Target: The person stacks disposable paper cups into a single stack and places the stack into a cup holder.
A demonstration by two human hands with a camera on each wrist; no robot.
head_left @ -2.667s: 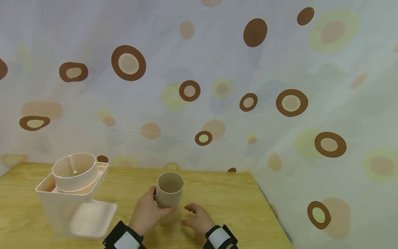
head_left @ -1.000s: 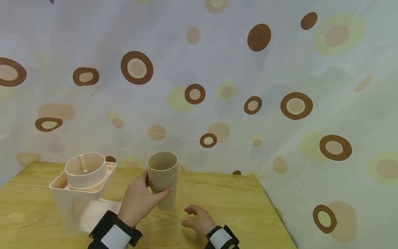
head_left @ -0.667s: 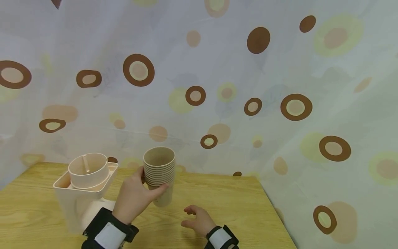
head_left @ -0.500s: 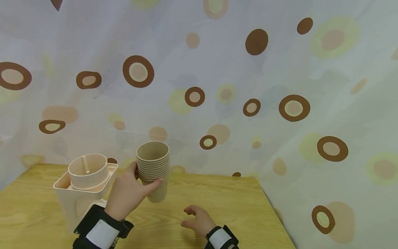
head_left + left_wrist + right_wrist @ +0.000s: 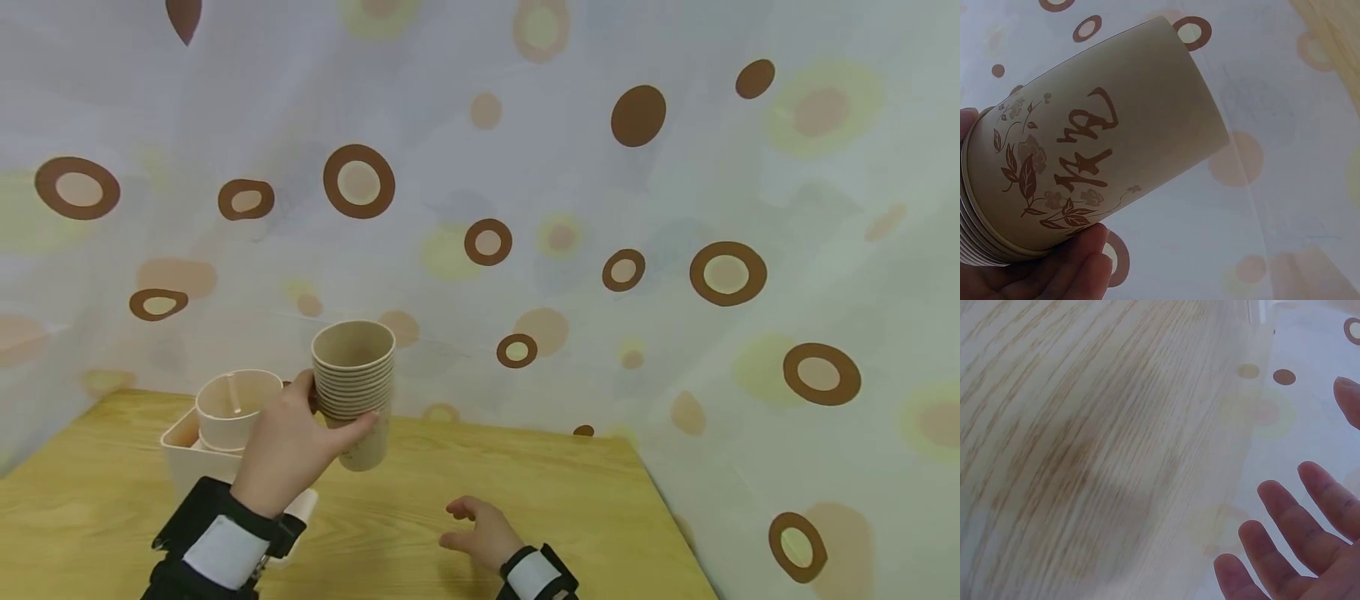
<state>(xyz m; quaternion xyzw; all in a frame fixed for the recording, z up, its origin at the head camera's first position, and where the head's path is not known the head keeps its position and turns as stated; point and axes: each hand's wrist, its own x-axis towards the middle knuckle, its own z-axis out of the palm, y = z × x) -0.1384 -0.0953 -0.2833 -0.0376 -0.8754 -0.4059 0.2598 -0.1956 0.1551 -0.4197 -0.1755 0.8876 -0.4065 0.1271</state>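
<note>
My left hand (image 5: 288, 437) grips a stack of nested paper cups (image 5: 356, 392) above the table, mouths upward, thumb in front and fingers round the far side. Brown flowers and lettering decorate the lowest cup (image 5: 1110, 137) in the left wrist view. Behind my left forearm stands a pale plastic container (image 5: 183, 458) with a round cylinder (image 5: 236, 408) set in its top; hand and wrist strap cover part of it. My right hand (image 5: 483, 533) hovers over the table at centre right, fingers loosely bent and holding nothing; its spread fingers (image 5: 1285, 550) show in the right wrist view.
The wooden table (image 5: 540, 500) reaches back to a wall covering (image 5: 562, 192) with brown and beige ovals. Its right edge slopes down toward the front right. A pale flat tray (image 5: 303, 507) juts from the container's base, partly behind my left wrist.
My left hand has lifted the cup stack and carried it left and up, in front of the container. The right hand has stayed nearly still. The head view has shifted a little.
</note>
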